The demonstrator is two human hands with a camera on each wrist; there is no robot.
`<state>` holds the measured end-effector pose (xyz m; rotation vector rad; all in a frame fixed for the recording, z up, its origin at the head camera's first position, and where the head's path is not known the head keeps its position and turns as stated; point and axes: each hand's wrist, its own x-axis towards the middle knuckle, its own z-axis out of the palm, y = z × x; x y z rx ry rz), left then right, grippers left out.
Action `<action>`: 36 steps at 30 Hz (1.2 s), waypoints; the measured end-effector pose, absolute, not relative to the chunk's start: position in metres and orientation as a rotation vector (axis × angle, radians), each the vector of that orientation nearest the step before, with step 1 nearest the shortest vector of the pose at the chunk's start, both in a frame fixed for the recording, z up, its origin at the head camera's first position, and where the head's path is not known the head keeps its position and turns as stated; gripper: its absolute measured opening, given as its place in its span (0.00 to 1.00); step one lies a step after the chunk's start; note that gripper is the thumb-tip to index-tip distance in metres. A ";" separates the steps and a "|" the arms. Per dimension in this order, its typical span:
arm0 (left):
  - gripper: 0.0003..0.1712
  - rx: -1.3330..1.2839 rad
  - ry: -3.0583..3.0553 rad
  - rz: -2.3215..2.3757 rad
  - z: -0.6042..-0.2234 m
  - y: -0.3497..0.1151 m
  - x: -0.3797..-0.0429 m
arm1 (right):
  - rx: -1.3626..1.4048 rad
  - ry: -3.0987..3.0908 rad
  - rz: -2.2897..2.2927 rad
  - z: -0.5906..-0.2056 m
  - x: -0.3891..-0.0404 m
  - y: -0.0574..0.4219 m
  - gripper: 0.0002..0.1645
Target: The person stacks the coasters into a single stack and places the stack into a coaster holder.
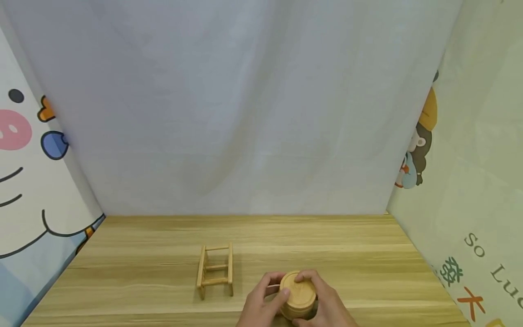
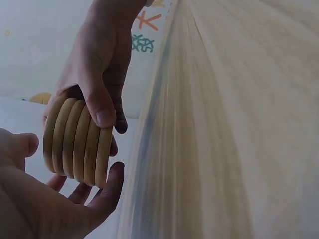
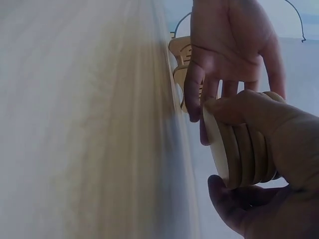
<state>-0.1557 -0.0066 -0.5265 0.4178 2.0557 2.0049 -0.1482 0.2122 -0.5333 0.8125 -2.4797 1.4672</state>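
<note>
A stack of several round wooden coasters (image 1: 301, 293) is between the two hands near the table's front edge. My right hand (image 1: 330, 303) grips the stack, its thumb and fingers across the coasters' rims and faces in the right wrist view. On the other side, my left hand (image 1: 261, 303) is cupped loosely about the stack. In the left wrist view its thumb stands away from the coasters (image 2: 77, 142), and its fingers spread below them; whether they touch is hard to tell. Left of the hands, a small wooden rack (image 1: 215, 281) with crossbars stands on the table.
The wood-grain table (image 1: 347, 245) extends behind and to both sides of the hands. A pale cloth (image 1: 245, 113) hangs along its back edge. Printed sheets with cartoon figures flank it, one on the left (image 1: 24, 190) and one on the right (image 1: 470, 181).
</note>
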 end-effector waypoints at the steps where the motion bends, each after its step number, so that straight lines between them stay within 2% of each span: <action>1: 0.31 0.381 2.035 2.034 -0.526 -0.006 -0.155 | 0.810 -2.479 1.460 -0.532 -0.147 0.211 0.47; 17: 0.25 0.251 1.946 2.160 -0.527 -0.007 -0.159 | 0.789 -2.494 1.416 -0.526 -0.143 0.205 0.48; 28: 0.25 0.167 1.836 2.256 -0.527 -0.006 -0.159 | 0.807 -2.450 1.369 -0.525 -0.144 0.206 0.51; 36: 0.28 0.091 1.663 2.326 -0.528 -0.008 -0.161 | 0.809 -2.384 1.399 -0.523 -0.143 0.205 0.54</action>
